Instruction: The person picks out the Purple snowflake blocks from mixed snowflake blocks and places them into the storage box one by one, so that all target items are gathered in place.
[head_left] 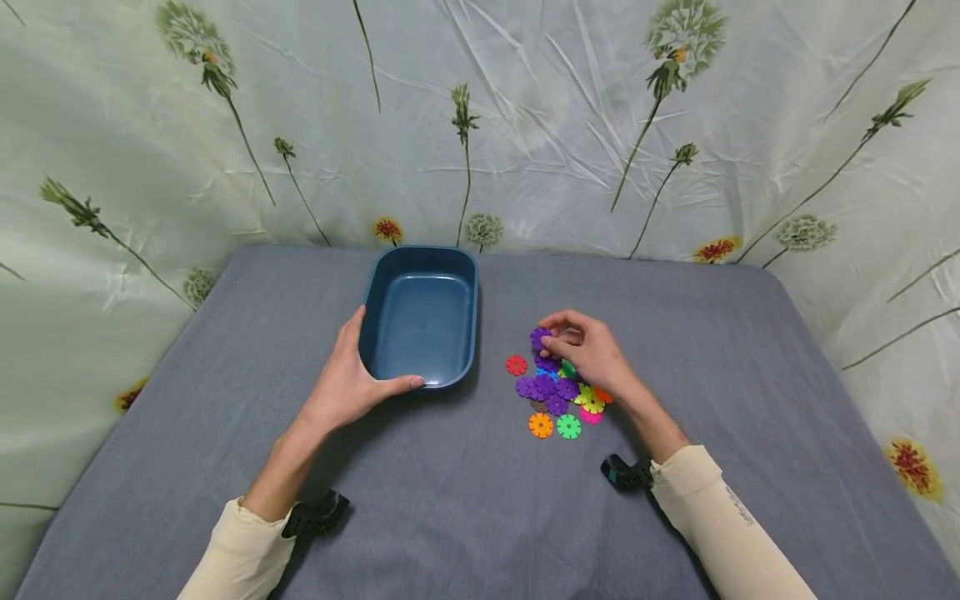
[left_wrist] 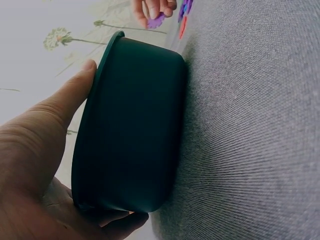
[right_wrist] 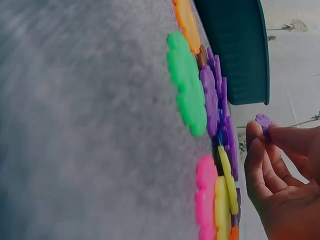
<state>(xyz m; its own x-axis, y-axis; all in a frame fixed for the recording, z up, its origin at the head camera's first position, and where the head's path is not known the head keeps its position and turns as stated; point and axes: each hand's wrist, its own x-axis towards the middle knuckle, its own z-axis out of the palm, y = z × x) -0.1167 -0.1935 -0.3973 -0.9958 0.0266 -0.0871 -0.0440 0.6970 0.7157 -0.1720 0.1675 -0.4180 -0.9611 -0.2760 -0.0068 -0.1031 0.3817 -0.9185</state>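
Purple disc pinched in the right hand, blue tub steadied by the left

The right hand pinches a purple notched disc between thumb and fingers, above the far end of a loose pile of discs. The right wrist view shows the same grip from close by — the little disc caught at the fingertips, the other fingers folded in behind.

The left hand is clamped on the near left corner of a blue tub, its thumb along the near rim and its fingers along the left wall. The tub stands on the bench, to the left of the discs and well apart from the right hand.

The pile is mostly purple on its left side, with discs overlapping one another; yellow discs lie on its right, and a pink disc is partly covered by them. A red disc lies by itself at the upper left. An orange disc and a green disc lie side by side at the near edge.

Gray cloth covers the bench, and a pale sheet with flowers hangs behind it. Both arms wear cream sleeves — with a black wrist mount at each cuff.
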